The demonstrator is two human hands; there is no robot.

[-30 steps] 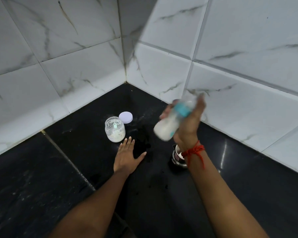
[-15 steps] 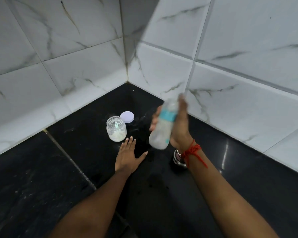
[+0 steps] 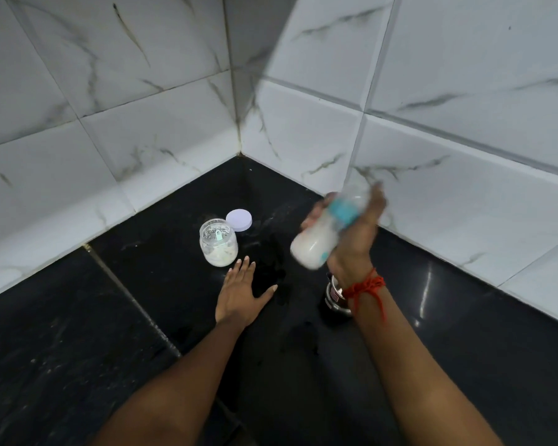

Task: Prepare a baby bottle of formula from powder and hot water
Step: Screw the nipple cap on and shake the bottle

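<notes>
Both hands are in view. On the left, the left hand (image 3: 240, 292) lies flat and spread on the black counter (image 3: 78, 365), palm down, holding nothing, its fingertips just short of the jar (image 3: 218, 242). That jar stands upright and uncapped, with white powder in its lower part and what looks like a small scoop inside. Its pale round lid (image 3: 238, 220) lies on the counter just behind it, touching or nearly so.

Further right, the right hand (image 3: 356, 238) is raised above the counter and wrapped around the baby bottle (image 3: 322, 235). The bottle is tilted, base down toward the left and top up toward the right, and it is filled with milky white liquid. A teal collar sits near the top. Hand and bottle are smeared with motion blur, which suggests shaking.

Judging by this, powder and water are already in and the top looks closed, so mixing is the step in hand. What seems left is finishing the shake, setting the bottle down and recapping the jar.

Blur hides the teat and any cap. Below the right wrist, with its red thread (image 3: 366, 286), a steel vessel (image 3: 334, 296) is mostly covered, so its contents cannot be seen. Dark patches on the counter near the left hand may be wet spots.
</notes>
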